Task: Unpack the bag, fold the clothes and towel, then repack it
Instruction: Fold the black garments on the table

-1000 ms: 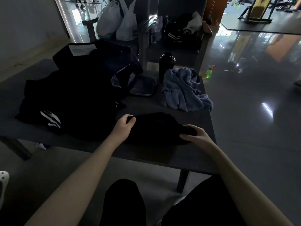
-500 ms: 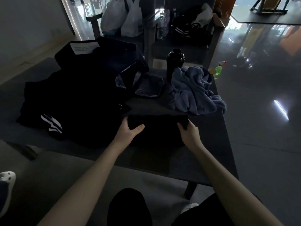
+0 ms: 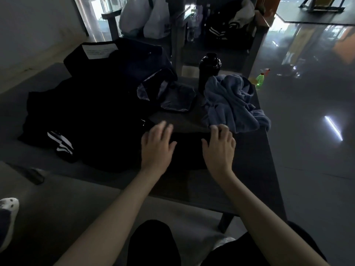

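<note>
A folded black garment [image 3: 189, 150] lies on the dark table [image 3: 255, 177] in front of me. My left hand [image 3: 156, 145] rests flat on its left part, fingers straight. My right hand [image 3: 220, 147] lies on its right part, fingers loosely bent at the far edge. A crumpled blue towel [image 3: 232, 101] sits just beyond the right hand. To the left is a heap of black clothes with white stripes [image 3: 61, 144]. The open dark bag [image 3: 123, 62] with a white label stands at the back left.
A black bottle [image 3: 209, 69] stands behind the towel, and a small grey pouch [image 3: 177, 98] lies beside it. A green spray bottle [image 3: 260, 79] is on the floor past the table's far right corner. White plastic bags [image 3: 146, 18] and a second table are behind.
Both hands have let go of the black garment's edges after folding it over and now lie on top of it. The camera view has tilted slightly downward.
</note>
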A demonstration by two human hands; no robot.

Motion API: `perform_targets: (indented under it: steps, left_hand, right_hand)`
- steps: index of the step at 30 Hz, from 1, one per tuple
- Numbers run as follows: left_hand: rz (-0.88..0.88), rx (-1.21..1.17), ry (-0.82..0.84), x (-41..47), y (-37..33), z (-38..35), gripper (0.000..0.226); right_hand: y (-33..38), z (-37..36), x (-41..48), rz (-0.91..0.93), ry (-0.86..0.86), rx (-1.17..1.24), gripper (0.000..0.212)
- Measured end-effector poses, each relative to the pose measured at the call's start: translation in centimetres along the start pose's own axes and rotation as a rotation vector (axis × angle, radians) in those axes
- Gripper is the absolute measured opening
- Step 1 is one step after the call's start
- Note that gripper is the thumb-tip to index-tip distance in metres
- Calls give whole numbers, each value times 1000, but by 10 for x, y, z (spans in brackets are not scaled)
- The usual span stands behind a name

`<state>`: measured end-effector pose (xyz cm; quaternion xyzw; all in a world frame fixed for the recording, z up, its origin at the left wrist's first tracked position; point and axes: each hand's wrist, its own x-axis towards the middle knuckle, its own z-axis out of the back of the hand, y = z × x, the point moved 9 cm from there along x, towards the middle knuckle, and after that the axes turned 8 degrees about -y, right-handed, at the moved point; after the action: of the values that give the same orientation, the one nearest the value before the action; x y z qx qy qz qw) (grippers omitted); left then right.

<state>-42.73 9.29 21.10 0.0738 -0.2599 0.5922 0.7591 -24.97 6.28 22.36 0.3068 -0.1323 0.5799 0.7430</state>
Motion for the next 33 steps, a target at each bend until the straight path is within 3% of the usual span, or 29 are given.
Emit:
perform_targets:
  steps: [1, 3, 7, 12, 16, 19, 23, 25, 27, 33]
  left_hand:
    - [-114, 28, 84, -1, -11, -10, 52]
    - [-121, 28, 298, -7, -12, -35, 52]
    - [-19, 32, 451, -4, 0, -54, 56]
    - [24, 3, 505, 1, 4, -58, 56]
    - [53, -26, 578, 2, 13, -60, 56]
    - [121, 44, 564, -1, 13, -56, 56]
    - [226, 199, 445, -13, 7, -40, 57]
    - [287, 211, 461, -17, 10, -36, 57]
    - [329, 150, 524, -20, 15, -35, 57]
    - [749, -398, 582, -25, 43, -40, 71]
  right_hand:
    - [10, -1, -5, 111, -31, -30, 41]
    - [18, -16, -16, 251, 26, -75, 26]
    - [-7, -56, -24, 168, 375, -45, 43]
    - [-9, -63, -12, 201, 393, -240, 54]
    - [-15, -71, -9, 136, 472, -208, 57]
    - [-7, -65, 5, 144, 454, -324, 57]
    - [35, -20, -15, 225, 142, -35, 34]
    - [42, -28, -40, 223, 321, 79, 39]
    - [34, -47, -52, 157, 513, 80, 48]
    - [33, -60, -39, -191, 643, 287, 52]
